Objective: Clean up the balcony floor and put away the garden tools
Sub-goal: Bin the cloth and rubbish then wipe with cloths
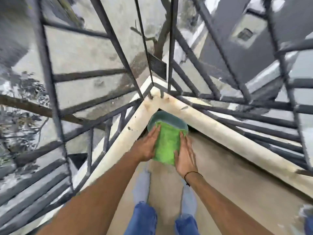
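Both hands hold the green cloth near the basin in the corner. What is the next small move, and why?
Probably lower the green cloth into the basin. Left hand and right hand press it flat-fingered from both sides, its far edge already over the rim, and the basin sits just beyond in the ledge corner.

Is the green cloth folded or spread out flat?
Folded: the green cloth is a compact rectangle pressed between the left hand and right hand, above the teal basin.
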